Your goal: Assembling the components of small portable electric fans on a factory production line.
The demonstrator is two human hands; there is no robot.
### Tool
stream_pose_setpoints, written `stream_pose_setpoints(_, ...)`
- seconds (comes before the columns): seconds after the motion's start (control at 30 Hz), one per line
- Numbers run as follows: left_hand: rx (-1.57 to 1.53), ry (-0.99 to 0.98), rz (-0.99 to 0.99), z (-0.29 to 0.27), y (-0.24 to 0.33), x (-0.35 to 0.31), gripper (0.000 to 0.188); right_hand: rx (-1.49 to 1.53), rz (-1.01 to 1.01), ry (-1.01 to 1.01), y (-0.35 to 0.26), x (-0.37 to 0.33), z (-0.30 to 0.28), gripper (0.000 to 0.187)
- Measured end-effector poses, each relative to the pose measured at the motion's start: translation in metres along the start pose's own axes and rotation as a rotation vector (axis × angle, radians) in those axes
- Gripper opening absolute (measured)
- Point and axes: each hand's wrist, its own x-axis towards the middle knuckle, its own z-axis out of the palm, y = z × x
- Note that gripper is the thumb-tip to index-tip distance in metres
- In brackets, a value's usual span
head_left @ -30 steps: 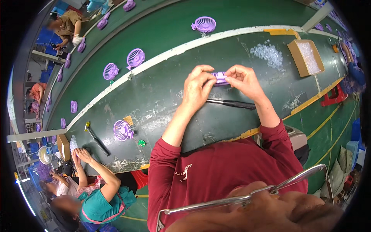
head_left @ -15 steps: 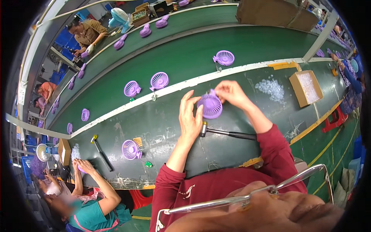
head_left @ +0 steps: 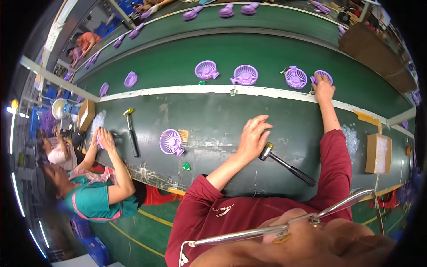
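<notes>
My right hand (head_left: 324,90) reaches out to the green conveyor belt. Its fingers are closed on a round purple fan housing (head_left: 326,74) with slatted ribs, partly hidden behind them. Just left of it on the belt lies a similar purple housing (head_left: 296,78) with a small fitting at its edge. My left hand (head_left: 254,139) is over the dark work table, fingers apart, holding nothing. Beside it, a hammer (head_left: 289,166) with a yellow-faced head and black handle rests on the table.
Two more purple housings (head_left: 245,75) lie on the belt behind a white rail (head_left: 173,91). On the table are another housing (head_left: 171,142), a second hammer (head_left: 131,133), clear small parts (head_left: 350,140) and a cardboard box (head_left: 378,153). A co-worker (head_left: 95,191) works at the left.
My hands have parted. The right one has moved from the table to the belt, and the housing held between both hands is gone from over the table. The view has turned.
</notes>
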Motion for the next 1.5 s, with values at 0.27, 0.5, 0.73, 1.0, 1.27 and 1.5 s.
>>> stream_pose_setpoints(0.27,-0.002,-0.009,0.018,0.001,0.001,0.010,0.012,0.393,-0.020,0.212,0.030,-0.018,-0.039,0.033)
stream_pose_setpoints(0.5,0.015,0.066,-0.053,-0.015,0.008,0.010,0.025,0.607,-0.615,0.164,-0.079,-0.100,-0.117,0.033)
stream_pose_setpoints(0.73,0.489,0.229,0.113,-0.045,-0.109,0.096,0.038,0.574,-0.709,0.014,-0.109,-0.142,-0.106,0.028)
stream_pose_setpoints(1.0,0.845,0.033,-0.071,-0.073,-0.190,0.137,0.022,0.674,-0.700,-0.087,-0.116,-0.147,-0.106,0.030)
stream_pose_setpoints(1.27,0.966,0.178,-0.118,-0.123,-0.118,0.031,0.008,0.698,-0.859,-0.090,-0.121,-0.159,-0.124,0.038)
stream_pose_setpoints(1.5,0.721,0.131,-0.099,-0.110,-0.029,-0.022,0.028,0.743,-0.440,-0.344,-0.103,-0.238,-0.168,0.052)
